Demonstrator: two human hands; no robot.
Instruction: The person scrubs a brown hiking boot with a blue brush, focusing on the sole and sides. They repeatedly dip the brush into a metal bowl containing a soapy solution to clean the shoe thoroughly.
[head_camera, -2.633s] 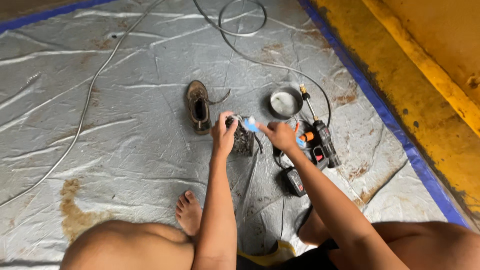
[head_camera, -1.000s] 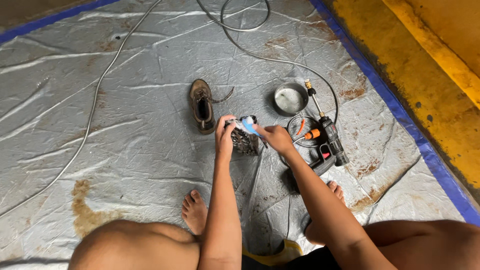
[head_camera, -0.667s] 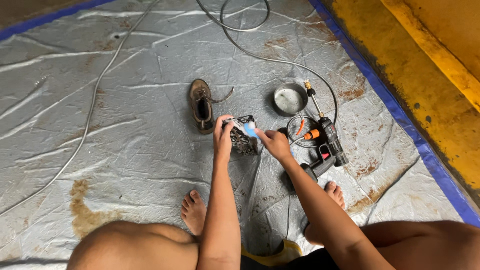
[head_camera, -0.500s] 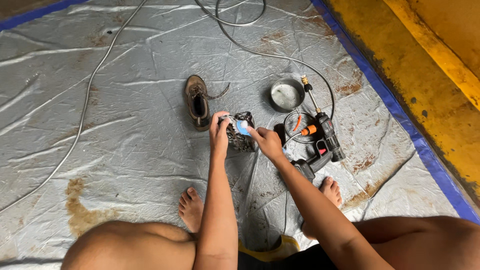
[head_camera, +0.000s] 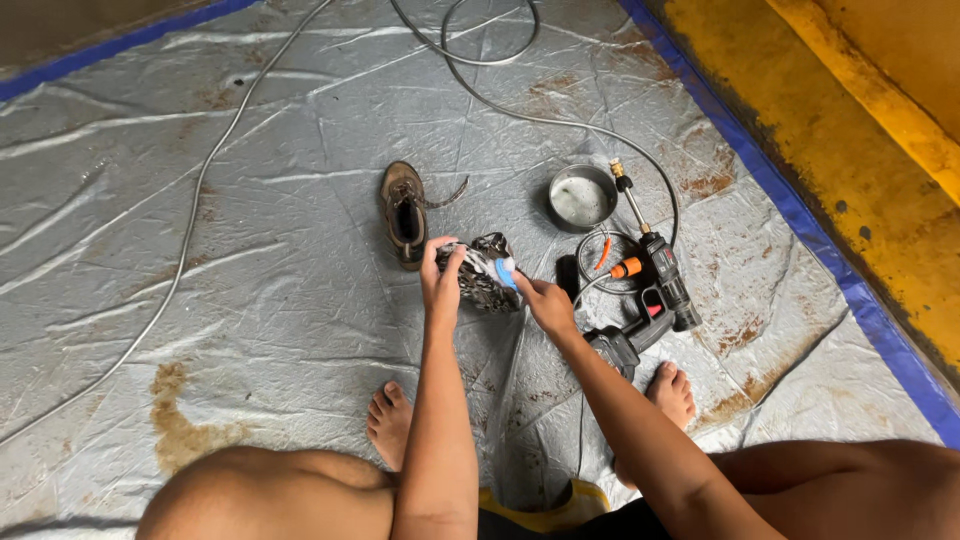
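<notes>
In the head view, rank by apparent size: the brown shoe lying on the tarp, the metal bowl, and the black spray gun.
1. black spray gun, the largest
2. brown shoe
3. metal bowl, the smallest

All three lie on the tarp at similar distance, so nearness matters little.

a crinkled grey tarpaulin (head_camera: 250, 330) with a blue border (head_camera: 800, 215) covers the floor, marked by rusty brown stains (head_camera: 175, 430). a worn yellow surface (head_camera: 880, 130) runs along the right edge. the light is soft and even.
</notes>
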